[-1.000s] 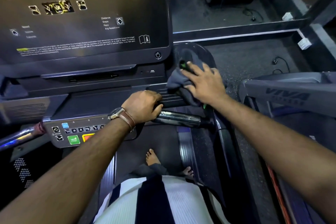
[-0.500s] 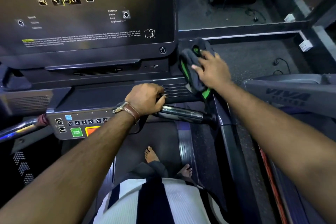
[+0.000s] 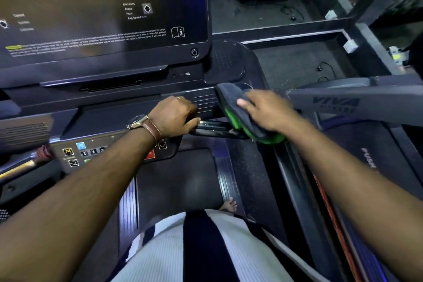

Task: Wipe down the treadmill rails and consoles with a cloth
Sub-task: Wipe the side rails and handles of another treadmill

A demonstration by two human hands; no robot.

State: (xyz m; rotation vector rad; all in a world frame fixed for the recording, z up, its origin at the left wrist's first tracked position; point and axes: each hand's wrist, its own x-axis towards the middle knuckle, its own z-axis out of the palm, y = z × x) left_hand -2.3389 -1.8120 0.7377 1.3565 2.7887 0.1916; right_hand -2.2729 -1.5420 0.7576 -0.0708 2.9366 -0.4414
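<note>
While left hand (image 3: 176, 114) grips, cloth (image 3: 238, 107) has slid down.

The console screen (image 3: 103, 14) is glossy dark plastic or glass; the handlebar (image 3: 215, 127) is polished metal; the cloth (image 3: 238, 110) is soft dark fabric edged bright green; the watch strap (image 3: 152, 129) looks like stitched brown leather.

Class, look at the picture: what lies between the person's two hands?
In the head view, a shiny handlebar runs from the left hand toward the right hand, which presses the cloth.
</note>
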